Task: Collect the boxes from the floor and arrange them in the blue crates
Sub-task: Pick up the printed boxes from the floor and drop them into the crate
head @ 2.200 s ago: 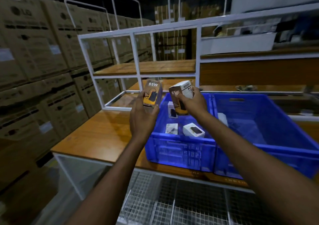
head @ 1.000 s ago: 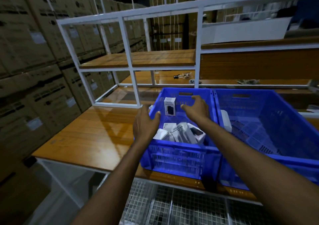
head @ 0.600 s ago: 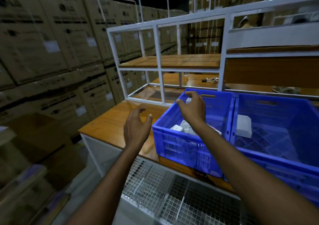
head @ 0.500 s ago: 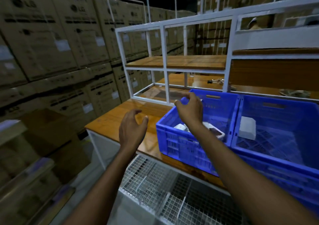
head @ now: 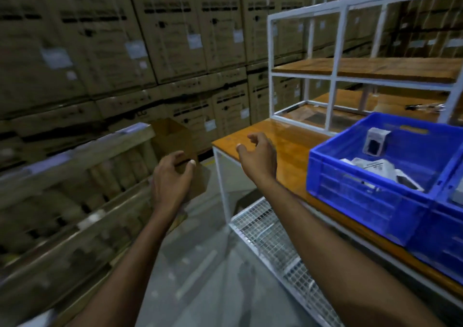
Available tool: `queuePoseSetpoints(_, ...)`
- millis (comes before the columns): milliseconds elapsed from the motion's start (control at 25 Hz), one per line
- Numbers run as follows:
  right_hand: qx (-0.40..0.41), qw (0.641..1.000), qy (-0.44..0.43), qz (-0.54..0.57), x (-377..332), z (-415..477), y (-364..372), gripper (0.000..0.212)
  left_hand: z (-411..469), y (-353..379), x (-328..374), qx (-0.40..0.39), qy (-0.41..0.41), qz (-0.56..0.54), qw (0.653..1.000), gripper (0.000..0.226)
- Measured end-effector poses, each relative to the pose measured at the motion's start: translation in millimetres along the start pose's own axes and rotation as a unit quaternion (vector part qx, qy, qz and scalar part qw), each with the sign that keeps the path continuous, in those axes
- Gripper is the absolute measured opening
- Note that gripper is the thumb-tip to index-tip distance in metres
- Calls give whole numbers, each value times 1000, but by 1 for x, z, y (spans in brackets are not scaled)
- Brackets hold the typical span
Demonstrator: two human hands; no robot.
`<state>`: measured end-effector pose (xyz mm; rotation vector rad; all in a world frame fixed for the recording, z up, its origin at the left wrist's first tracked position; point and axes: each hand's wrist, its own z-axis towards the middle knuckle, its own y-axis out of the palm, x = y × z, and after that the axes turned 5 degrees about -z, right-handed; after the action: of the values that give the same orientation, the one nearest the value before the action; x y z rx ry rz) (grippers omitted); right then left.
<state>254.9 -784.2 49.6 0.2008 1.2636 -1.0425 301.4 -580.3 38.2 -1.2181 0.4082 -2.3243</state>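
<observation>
The left grip (head: 170, 184) hangs in the air, fingers loosely curled, with nothing in it. The right grip (head: 259, 157) is likewise half-curled and bare, above the desk (head: 288, 141) corner left of the crate (head: 363, 191). Both are free, I judge, because the next step is a fresh pickup, not a placing.

The boxes (head: 370, 166) lie in a loose heap inside the crate, and one box (head: 375, 142) leans upright against its far wall. They look dropped rather than lined up, so the arranging seems unfinished. A second crate (head: 451, 201) touches the first on its right.

Left of the crate, past the desk edge, is the floor (head: 200, 264). It is blurred, and I cannot make out any small boxes on it. An open carton (head: 172, 133) stands further left of the crate, behind the left grip. What it holds is hidden. A white rack (head: 333, 76) stands on the desk behind the crate.
</observation>
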Motion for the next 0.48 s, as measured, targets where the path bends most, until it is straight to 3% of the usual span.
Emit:
queuePoseSetpoints(200,-108,992,-70,0,-60,-85,90,49,-32,-119,-67,44,-31,59,997,44)
queuePoseSetpoints(480,-201,971,-120,40,-151,-237,202,48,-85,-301,-172,97,-78,138,983,43)
